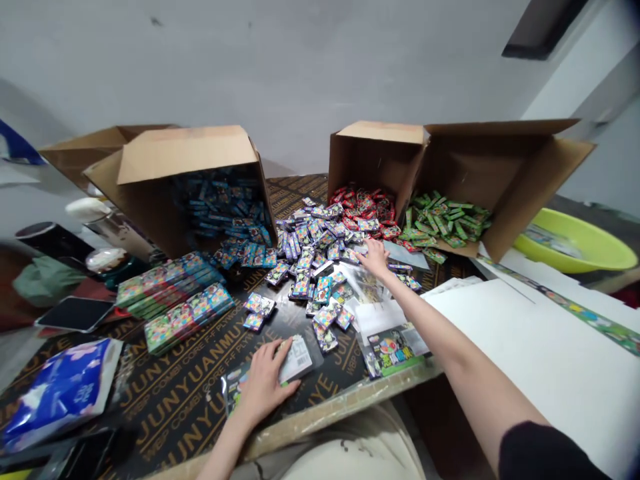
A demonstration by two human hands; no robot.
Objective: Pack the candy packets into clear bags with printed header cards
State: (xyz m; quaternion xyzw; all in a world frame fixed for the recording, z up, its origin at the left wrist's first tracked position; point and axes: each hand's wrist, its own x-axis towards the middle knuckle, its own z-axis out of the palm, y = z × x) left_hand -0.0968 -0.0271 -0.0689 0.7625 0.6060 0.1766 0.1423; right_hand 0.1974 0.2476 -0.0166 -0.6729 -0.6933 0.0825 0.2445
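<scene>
My left hand (267,379) lies palm down with its fingers spread on a clear printed plastic bag (299,357) near the table's front edge. My right hand (375,257) stretches to the near edge of a heap of small purple candy-style boxes (303,235); its fingers are apart and touch or hover over them, I cannot tell which. Beneath my right forearm lie more printed bags (395,347) with clear tops. Between my hands are loose purple boxes (327,313), and a small group of them (259,310) sits farther left.
Open cartons on their sides hold blue boxes (225,207), red packets (367,207) and green packets (450,217). Stacked multicoloured boxes (187,313), a phone (75,313) and a blue tissue pack (63,390) lie left. White sheets (485,347) and a yellow-green basin (595,233) are right.
</scene>
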